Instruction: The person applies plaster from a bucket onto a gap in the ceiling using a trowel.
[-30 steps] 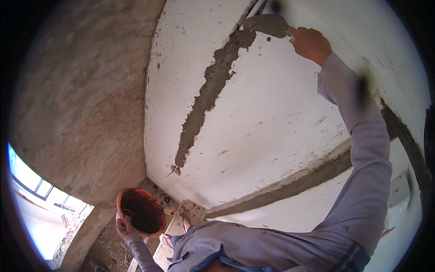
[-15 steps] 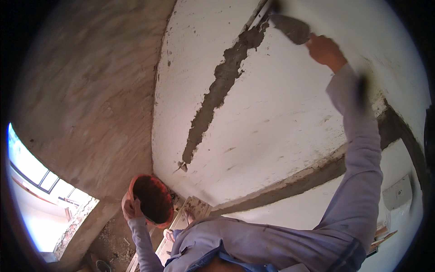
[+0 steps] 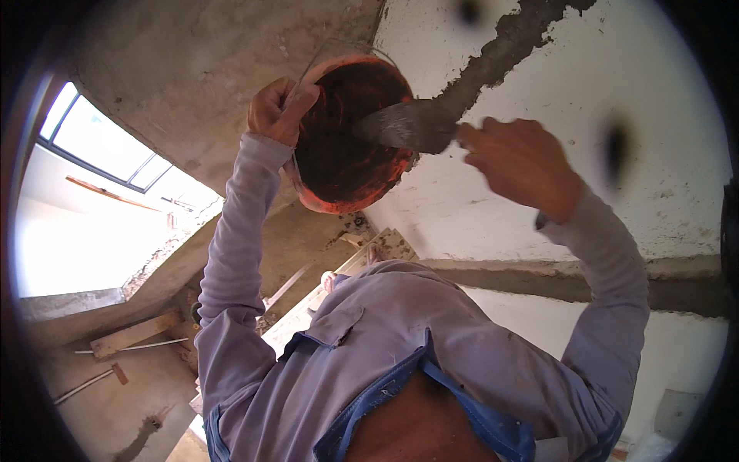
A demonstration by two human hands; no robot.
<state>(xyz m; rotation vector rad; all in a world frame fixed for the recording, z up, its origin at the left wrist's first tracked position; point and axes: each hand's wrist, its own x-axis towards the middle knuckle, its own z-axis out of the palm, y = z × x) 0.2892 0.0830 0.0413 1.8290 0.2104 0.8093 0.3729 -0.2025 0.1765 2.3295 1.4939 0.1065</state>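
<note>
My left hand (image 3: 281, 113) grips the rim of an orange-red bucket (image 3: 339, 205), its thumb over the edge. Dark residue coats the bucket's inner wall, and a thin wire handle stands above the far rim. In my right hand (image 3: 527, 163) is a trowel (image 3: 412, 125) with a mortar-smeared blade. The blade's tip reaches over the bucket's mouth, and my fingers wrap round the handle end. How much mortar lies in the bucket is too dark to tell. Behind the trowel, a rough strip of grey mortar (image 3: 504, 52) runs diagonally up the white wall (image 3: 616, 85).
A bare cement wall (image 3: 192, 46) meets the white one at a corner. On the left is a window opening (image 3: 115, 146) with a dark frame. Below me are a wooden plank (image 3: 296, 316) and loose timber (image 3: 135, 335). A grey band (image 3: 539, 281) crosses the white wall.
My right hand has brought the trowel down from the upper end of the mortar strip to the bucket. My left hand has raised the bucket, and the view has shifted.
</note>
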